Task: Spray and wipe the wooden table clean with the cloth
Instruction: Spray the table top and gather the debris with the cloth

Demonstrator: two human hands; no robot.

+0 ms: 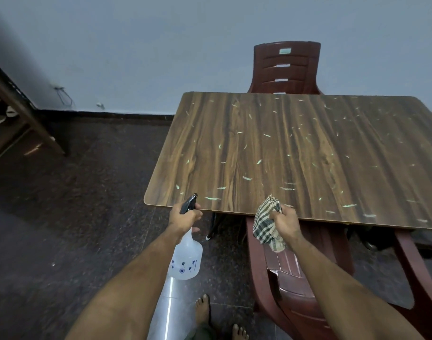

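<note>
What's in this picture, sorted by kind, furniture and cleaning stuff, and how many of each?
Tables: 1, the wooden table with pale streaks on it
Chairs: 2, one maroon chair at the far side, one near chair tucked under the front edge
Spray bottles: 1, the spray bottle held by the left hand
Cloths: 1, the checked cloth held by the right hand
Total: 5

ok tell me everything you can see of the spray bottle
The spray bottle has a translucent white plastic body printed with small blue flower-like marks, narrowing to a neck under a black trigger head whose nozzle aims toward the table. How full it is cannot be told. It hangs in the air, tilted, just off the table's near left edge, above the dark floor. Only the left hand touches it, gripping the neck and trigger.
</note>
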